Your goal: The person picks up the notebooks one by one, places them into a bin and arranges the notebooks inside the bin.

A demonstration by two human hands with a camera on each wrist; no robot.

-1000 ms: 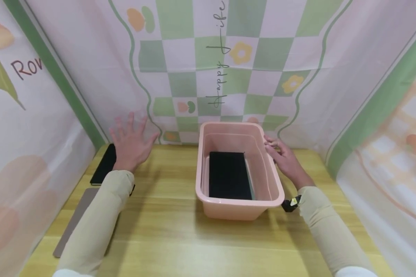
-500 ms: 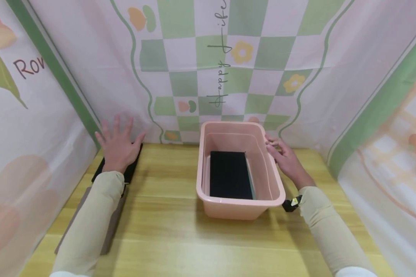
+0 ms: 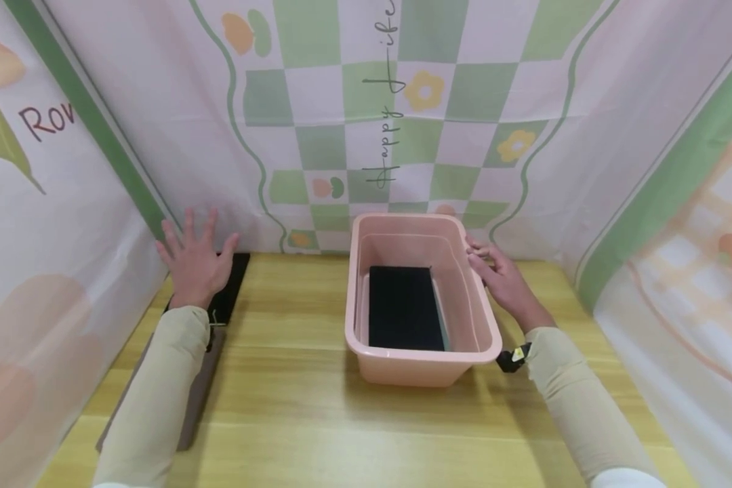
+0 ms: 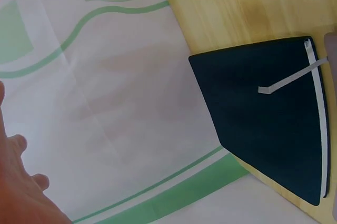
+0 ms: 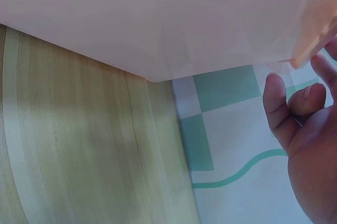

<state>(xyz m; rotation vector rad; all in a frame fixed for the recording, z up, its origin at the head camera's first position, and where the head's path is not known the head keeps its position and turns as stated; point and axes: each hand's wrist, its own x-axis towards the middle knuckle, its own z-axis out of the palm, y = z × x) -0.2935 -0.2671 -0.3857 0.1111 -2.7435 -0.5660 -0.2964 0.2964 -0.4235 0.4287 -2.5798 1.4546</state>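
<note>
My left hand [image 3: 198, 264] is spread above a black notebook [image 3: 236, 288] at the back left of the table. In the left wrist view this notebook [image 4: 253, 119] lies closed, a grey ribbon bookmark [image 4: 289, 79] across its cover. A grey-brown flat item [image 3: 200, 393] lies nearer me, partly hidden under my left forearm. My right hand [image 3: 503, 281] grips the right rim of a pink plastic bin [image 3: 411, 369], thumb and fingers at its edge. Inside the bin lies a black rectangular item [image 3: 402, 308] that looks like a notebook.
The wooden table [image 3: 293, 407] ends at a patterned cloth wall [image 3: 317, 149] at the back. More printed cloth stands along the left and right sides. The bin rises to the right of the table's middle.
My left hand has moved left and a little closer to me, exposing the right part of the black notebook. My right hand stays at the bin's rim.
</note>
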